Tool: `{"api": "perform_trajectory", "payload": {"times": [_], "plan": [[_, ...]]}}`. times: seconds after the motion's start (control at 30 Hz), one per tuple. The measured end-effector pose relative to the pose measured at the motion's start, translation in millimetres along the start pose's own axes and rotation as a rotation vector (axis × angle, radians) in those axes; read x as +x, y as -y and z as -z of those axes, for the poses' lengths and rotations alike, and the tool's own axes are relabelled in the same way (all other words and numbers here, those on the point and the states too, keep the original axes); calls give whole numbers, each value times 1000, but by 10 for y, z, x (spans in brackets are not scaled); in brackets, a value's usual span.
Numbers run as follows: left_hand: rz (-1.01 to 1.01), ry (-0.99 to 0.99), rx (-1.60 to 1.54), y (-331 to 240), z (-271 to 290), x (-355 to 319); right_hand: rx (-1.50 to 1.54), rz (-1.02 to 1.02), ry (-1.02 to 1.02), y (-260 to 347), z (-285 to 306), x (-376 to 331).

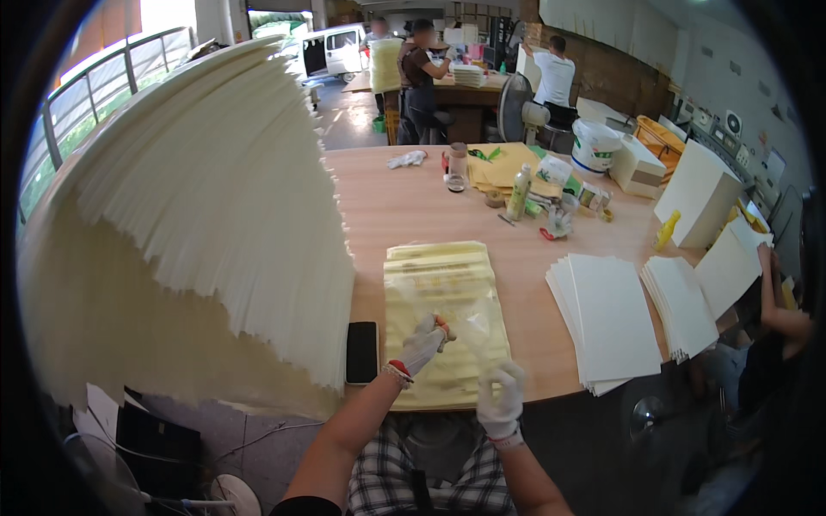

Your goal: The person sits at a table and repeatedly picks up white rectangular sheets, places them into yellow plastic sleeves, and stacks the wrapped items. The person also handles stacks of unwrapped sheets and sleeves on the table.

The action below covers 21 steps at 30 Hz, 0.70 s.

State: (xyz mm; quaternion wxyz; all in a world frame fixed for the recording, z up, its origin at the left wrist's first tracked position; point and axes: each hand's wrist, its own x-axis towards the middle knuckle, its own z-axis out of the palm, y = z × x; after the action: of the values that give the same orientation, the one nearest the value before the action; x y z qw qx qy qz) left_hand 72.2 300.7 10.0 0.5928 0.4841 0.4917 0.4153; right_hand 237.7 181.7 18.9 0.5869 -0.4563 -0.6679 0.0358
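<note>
A flat stack of pale yellow plastic bags [443,273] lies before me at the table's front edge. Over it, my left hand [420,346], in a white glove with the fingertips bare, is closed on a crumpled, see-through plastic bag [471,325]. My right hand [500,402], also gloved in white, hovers at the stack's near right corner. Its fingers are curled, and what they grip, if anything, is too faint to make out. A black phone [362,353] lies just left of the stack.
A tall heap of cream sheets [224,198] fills the left. White board stacks [607,318] lie on the right, by another person's arm [779,314]. A bottle [520,191], a jar [456,168] and a white bucket [594,146] stand farther back. People work behind a fan [514,107].
</note>
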Motion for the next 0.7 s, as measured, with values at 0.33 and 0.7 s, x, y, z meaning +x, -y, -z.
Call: {"api": "perform_trajectory", "payload": {"times": [0.33, 0.7], "plan": [[-335, 111, 407, -810, -343, -357, -230, -189, 741, -624, -685, -112], [-961, -404, 382, -544, -379, -1173, -867, -386, 744, -1124, 2035, 503]]}}
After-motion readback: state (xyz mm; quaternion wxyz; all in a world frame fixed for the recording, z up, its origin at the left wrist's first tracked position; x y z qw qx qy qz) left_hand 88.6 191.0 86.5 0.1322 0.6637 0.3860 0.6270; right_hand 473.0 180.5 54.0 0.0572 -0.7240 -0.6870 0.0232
